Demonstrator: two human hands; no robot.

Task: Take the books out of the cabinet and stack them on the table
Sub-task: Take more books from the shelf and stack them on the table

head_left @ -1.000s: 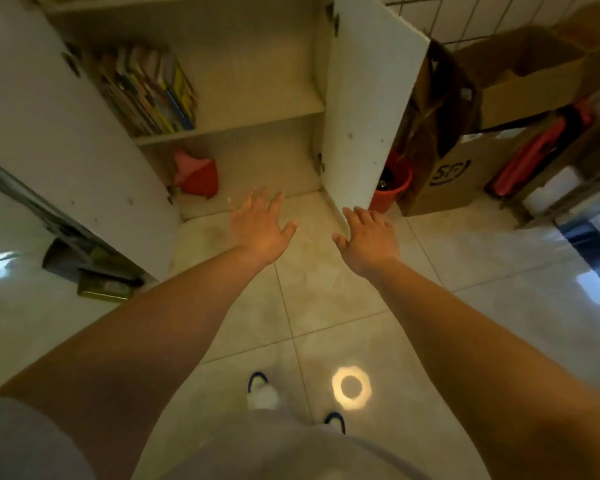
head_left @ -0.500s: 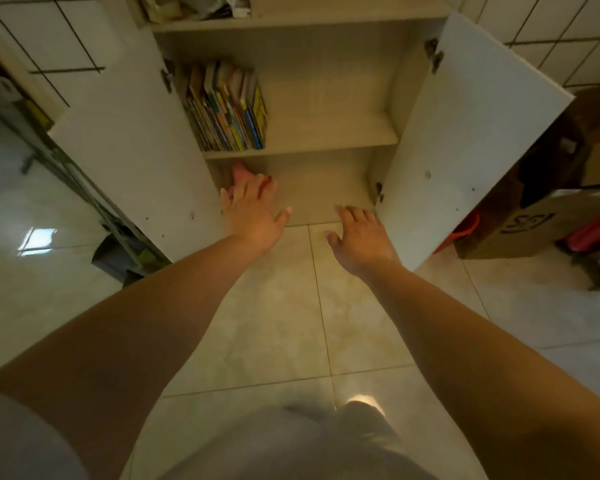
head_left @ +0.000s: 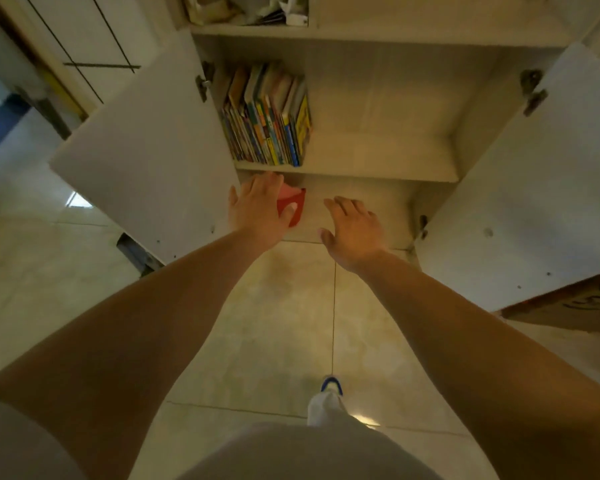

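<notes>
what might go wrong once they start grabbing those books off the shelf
The books stand as a leaning row at the left of the shelf; pulling a few may topple the rest. Both doors hang open: the left door sits close beside the left hand, so an elbow could knock it. The right hand is empty too.

The books (head_left: pixel 269 116) show spines of yellow, blue, green and red. The cabinet (head_left: pixel 378 147) is pale beige, with white doors (head_left: pixel 146 161). A red object (head_left: pixel 297 204) lies below the shelf. Cream floor tiles (head_left: pixel 284 323) bear faint mottling; the shoe (head_left: pixel 331 384) is blue-edged.
</notes>
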